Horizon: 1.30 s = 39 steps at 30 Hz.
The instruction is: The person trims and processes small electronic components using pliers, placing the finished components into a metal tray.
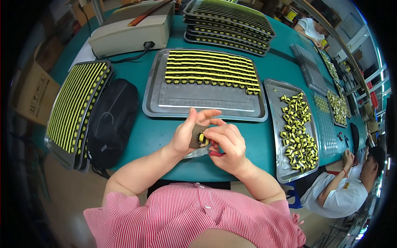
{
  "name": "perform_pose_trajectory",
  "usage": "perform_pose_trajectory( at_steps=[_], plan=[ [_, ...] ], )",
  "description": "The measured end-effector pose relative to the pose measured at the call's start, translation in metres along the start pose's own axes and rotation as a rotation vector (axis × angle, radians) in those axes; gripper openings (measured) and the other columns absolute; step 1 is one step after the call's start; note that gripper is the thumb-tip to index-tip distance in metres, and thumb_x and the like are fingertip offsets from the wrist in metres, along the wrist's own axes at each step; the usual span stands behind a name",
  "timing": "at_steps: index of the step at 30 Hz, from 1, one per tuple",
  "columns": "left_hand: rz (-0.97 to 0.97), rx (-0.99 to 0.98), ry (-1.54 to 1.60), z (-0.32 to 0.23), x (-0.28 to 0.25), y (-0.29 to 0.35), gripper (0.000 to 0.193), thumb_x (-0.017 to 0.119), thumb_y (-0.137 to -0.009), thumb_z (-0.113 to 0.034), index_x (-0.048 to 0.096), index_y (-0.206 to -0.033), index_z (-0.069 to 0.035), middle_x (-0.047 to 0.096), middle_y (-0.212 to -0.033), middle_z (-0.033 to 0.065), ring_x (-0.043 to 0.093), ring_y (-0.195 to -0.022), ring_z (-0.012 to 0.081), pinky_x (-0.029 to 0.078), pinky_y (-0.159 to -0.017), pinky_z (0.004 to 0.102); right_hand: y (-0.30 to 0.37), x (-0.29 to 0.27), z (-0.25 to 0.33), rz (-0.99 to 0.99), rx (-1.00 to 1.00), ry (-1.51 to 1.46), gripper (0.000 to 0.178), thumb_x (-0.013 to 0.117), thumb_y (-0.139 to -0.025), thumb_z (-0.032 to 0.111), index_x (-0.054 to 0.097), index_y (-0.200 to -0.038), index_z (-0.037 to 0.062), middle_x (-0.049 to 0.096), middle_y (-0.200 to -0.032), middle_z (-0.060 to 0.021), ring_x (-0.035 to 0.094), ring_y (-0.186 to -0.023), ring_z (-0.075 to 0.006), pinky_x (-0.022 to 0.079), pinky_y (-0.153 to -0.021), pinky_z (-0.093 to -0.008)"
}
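Observation:
In front of my chest, my two hands meet at the table's near edge. My left hand (184,134) is closed round a flat brownish piece (195,137), its fingers partly hidden behind it. The fingertips of my right hand (230,145) pinch a small yellow-and-black transformer (202,138) against that piece. Red-handled cutters (216,153) are also tucked in my right hand, with their metal end pointing left below the transformer. Beyond my hands, a grey metal tray (182,101) carries neat rows of similar transformers (211,68).
To the right, another tray (271,89) holds a loose heap of transformers (295,132). Filled trays (78,109) and a black bag (113,120) lie left. Behind stand stacked trays (229,29) and a beige box-shaped device (128,35) with a cable. A co-worker (341,188) sits at right.

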<state>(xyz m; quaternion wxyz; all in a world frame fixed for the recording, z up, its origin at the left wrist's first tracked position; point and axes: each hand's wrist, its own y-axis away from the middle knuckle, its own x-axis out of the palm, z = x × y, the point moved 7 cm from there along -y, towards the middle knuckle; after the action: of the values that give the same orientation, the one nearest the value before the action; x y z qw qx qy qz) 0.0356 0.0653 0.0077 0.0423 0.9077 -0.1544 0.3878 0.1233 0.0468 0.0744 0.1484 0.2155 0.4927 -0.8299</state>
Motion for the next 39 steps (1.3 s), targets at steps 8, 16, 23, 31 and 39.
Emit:
perform_pose_trajectory(
  at_steps=[8, 16, 23, 31, 39],
  plan=[
    [0.04, 0.077, -0.099, -0.005, 0.005, 0.0, 0.068, 0.012, -0.092, -0.052, 0.036, -0.125, 0.003, 0.05, -0.111, 0.0165, 0.054, -0.094, 0.0203, 0.046, -0.08, 0.0302, 0.0, 0.001, -0.001, -0.016, -0.04, -0.018, 0.048, 0.058, -0.043, -0.011, 0.059, -0.089, 0.0029, 0.059, -0.082, -0.0066, 0.054, -0.067, -0.0224, 0.047, -0.064, -0.0321],
    [0.014, 0.04, -0.101, 0.002, -0.004, 0.0, 0.067, 0.011, -0.092, -0.052, 0.037, -0.125, 0.0, 0.051, -0.111, 0.0152, 0.052, -0.101, 0.0212, 0.042, -0.088, 0.0321, -0.002, 0.003, 0.005, 0.029, -0.05, 0.045, 0.045, 0.062, -0.045, -0.009, 0.059, -0.088, 0.0039, 0.059, -0.082, -0.0065, 0.056, -0.069, -0.0231, 0.043, -0.06, -0.0322],
    [-0.066, -0.017, -0.117, 0.002, -0.009, 0.001, 0.06, 0.02, -0.094, -0.048, 0.038, -0.124, 0.001, 0.052, -0.109, 0.0148, 0.054, -0.096, 0.0199, 0.045, -0.082, 0.0298, 0.003, 0.006, -0.007, 0.041, 0.008, 0.019, 0.043, 0.064, -0.045, -0.008, 0.058, -0.086, 0.0051, 0.058, -0.079, -0.0043, 0.056, -0.068, -0.0225, 0.044, -0.061, -0.0317],
    [-0.377, 0.1, -0.325, -0.029, -0.044, 0.0, 0.042, 0.034, -0.095, -0.035, 0.045, -0.115, 0.0, 0.056, -0.1, 0.0122, 0.055, -0.061, 0.0131, 0.044, -0.05, 0.0242, -0.002, -0.027, -0.022, -0.108, 0.173, -0.079, 0.039, 0.066, -0.053, -0.009, 0.058, -0.09, 0.0023, 0.059, -0.081, -0.0067, 0.057, -0.071, -0.0184, 0.046, -0.064, -0.0264],
    [-0.168, 0.278, -0.82, -0.028, -0.006, 0.001, 0.041, 0.061, -0.077, -0.004, 0.048, -0.116, 0.001, 0.056, -0.097, 0.0071, 0.054, -0.07, 0.0106, 0.044, -0.062, 0.0219, 0.029, 0.01, -0.075, -0.131, 1.058, -1.226, 0.035, 0.05, -0.089, 0.02, 0.043, -0.118, 0.0012, 0.059, -0.097, -0.0111, 0.058, -0.079, -0.0161, 0.048, -0.067, -0.0293]
  ],
)
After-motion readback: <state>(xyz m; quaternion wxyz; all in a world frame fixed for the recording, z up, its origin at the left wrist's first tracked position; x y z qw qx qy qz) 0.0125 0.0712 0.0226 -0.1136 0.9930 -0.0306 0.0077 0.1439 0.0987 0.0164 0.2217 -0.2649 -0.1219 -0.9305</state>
